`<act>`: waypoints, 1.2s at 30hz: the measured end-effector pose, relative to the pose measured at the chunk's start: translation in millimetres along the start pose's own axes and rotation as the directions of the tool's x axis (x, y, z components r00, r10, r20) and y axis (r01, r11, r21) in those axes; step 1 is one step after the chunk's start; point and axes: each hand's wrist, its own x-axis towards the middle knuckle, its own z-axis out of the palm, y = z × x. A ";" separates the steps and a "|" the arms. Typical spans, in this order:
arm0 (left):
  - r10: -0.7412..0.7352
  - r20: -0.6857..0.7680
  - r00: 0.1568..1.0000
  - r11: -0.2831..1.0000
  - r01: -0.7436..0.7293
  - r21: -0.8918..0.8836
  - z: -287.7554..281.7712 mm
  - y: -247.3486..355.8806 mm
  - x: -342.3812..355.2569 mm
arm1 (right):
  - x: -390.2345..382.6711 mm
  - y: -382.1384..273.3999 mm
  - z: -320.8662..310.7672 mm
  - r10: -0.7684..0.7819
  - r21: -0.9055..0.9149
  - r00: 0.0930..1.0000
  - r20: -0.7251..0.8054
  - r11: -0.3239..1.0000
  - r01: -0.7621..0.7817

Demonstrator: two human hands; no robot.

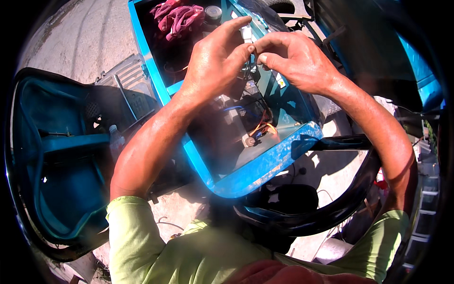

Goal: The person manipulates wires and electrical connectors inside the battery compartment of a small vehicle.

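Observation:
My left hand [215,59] and my right hand [302,61] meet at the fingertips over an open blue metal compartment [201,165]. Between them is a thin dark wire [253,60], partly hidden by the fingers. My right thumb and forefinger pinch it. On the left, the thumb presses in at the same spot while the forefinger points outward; the other fingers are hidden. Orange wires [267,127] and a blue wire [234,108] run through the compartment below my hands, beside dark box-shaped parts.
A crumpled dark pink cloth [177,21] and a round lidded container [213,13] sit at the compartment's far end. To the left is a blue moulded panel [61,156] with a clear plastic bottle [116,139] beside it. A thick black curved bar [326,208] crosses near my body.

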 end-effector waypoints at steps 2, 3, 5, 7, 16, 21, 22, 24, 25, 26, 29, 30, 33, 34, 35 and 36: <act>0.076 -0.084 0.994 0.994 -0.069 0.087 -0.3 3.3 1.9 | -1.3 0.0 -0.6 0.009 -0.041 1.000 -0.018 0.999 -0.010; 0.039 -0.107 0.993 0.994 -0.028 0.104 -1.0 10.8 1.1 | -2.2 0.4 0.8 0.009 -0.059 0.999 -0.035 0.998 -0.011; 0.003 -0.151 0.989 0.995 0.013 0.103 -2.8 14.9 5.8 | -3.5 -7.4 -1.9 0.062 -0.037 0.997 0.051 0.997 -0.060; 0.152 -0.157 0.976 0.975 -0.122 0.187 -7.6 3.6 6.5 | -3.3 -2.9 2.0 0.009 -0.076 1.000 0.001 0.997 -0.009; 0.165 -0.239 0.957 0.986 -0.152 0.070 -13.7 1.9 10.7 | -3.4 -0.7 3.1 0.124 -0.092 0.957 0.262 0.990 -0.103; 0.253 -0.291 0.923 0.963 -0.213 0.163 -12.4 -5.0 11.6 | -12.8 4.2 14.7 0.161 -0.148 0.871 0.463 0.984 -0.103; 0.283 -0.297 0.912 0.954 -0.236 0.184 -10.6 -5.8 12.2 | -14.1 1.6 12.1 0.232 -0.230 0.817 0.527 0.965 -0.125; 0.281 -0.306 0.909 0.953 -0.228 0.199 -10.8 -5.5 9.9 | -10.7 -10.3 9.2 0.316 -0.357 0.721 0.616 0.929 -0.102; 0.280 -0.311 0.908 0.953 -0.224 0.205 -11.1 -5.7 9.0 | -9.3 -13.3 8.7 0.338 -0.407 0.686 0.644 0.911 -0.067; 0.278 -0.316 0.907 0.955 -0.226 0.193 -11.4 -6.9 9.3 | -8.3 -15.7 9.0 0.365 -0.457 0.649 0.668 0.889 -0.029; 0.257 -0.345 0.903 0.963 -0.209 0.169 -17.0 -9.5 7.6 | 1.8 -22.6 18.7 0.407 -0.548 0.535 0.740 0.826 0.131; 0.247 -0.355 0.902 0.967 -0.208 0.144 -14.3 -8.1 8.8 | 4.0 -20.7 25.9 0.408 -0.556 0.534 0.740 0.818 0.145; 0.234 -0.366 0.901 0.970 -0.192 0.149 -11.4 -5.3 9.0 | 22.5 -32.1 55.6 0.330 -0.526 0.565 0.756 0.821 0.224; 0.234 -0.368 0.900 0.969 -0.184 0.167 -12.2 -5.3 8.6 | 24.5 -26.2 73.3 0.230 -0.480 0.606 0.762 0.829 0.288; 0.287 -0.357 0.889 0.953 -0.228 0.199 -9.6 -8.3 10.9 | 22.5 -16.2 91.8 0.144 -0.447 0.641 0.754 0.827 0.340; 0.339 -0.346 0.875 0.933 -0.266 0.242 -9.1 -14.2 13.3 | 23.0 -7.2 110.8 0.059 -0.419 0.616 0.786 0.784 0.459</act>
